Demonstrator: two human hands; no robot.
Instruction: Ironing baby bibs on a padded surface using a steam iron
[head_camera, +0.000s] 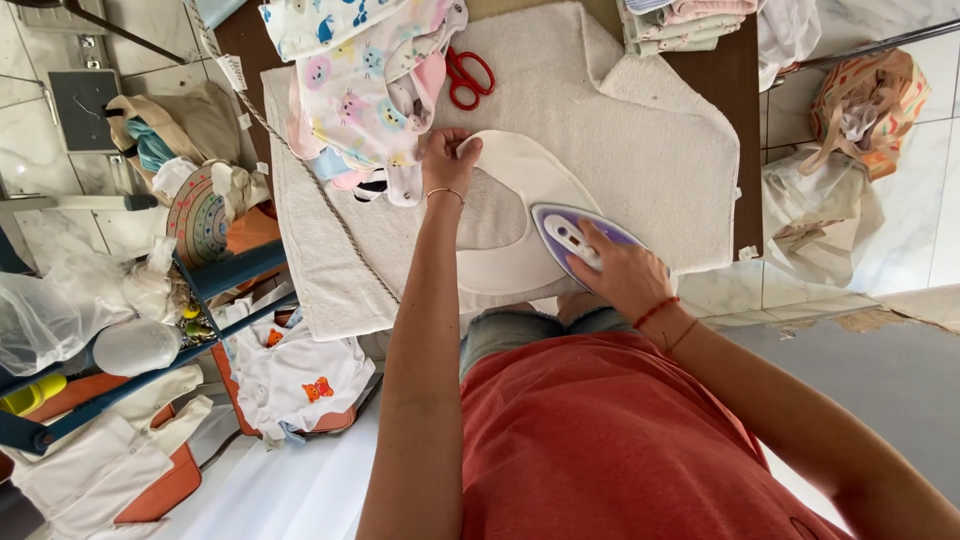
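I see my right hand (622, 270) wrapped around the handle of the iron (572, 235), its grip closed on it. The iron is purple and white and sits flat on the lower right part of a white bib (520, 170). My left hand (445, 160) pinches the bib's upper edge near the neck opening, fingers closed narrowly on the cloth and holding it flat.

The bib lies near the middle of a beige towel (640, 140) that is spread over the dark desk (725, 70). Just left of my left hand, a heap of patterned baby clothes (365, 85) in pink, white and blue rests on the towel, touching the bib's edge. Red scissors (468, 76) lie on the towel just above the bib. A striped cord (300, 160) runs diagonally across the towel's left side. At the desk's far edge sits a stack of folded cloths (680, 25).

Left of the desk, a blue rack (235, 275) carries bags and cloth, and white garments with an orange bear (317, 388) lie below it. To the right, on the floor, a patterned bag (870, 100) stands well apart from the desk.
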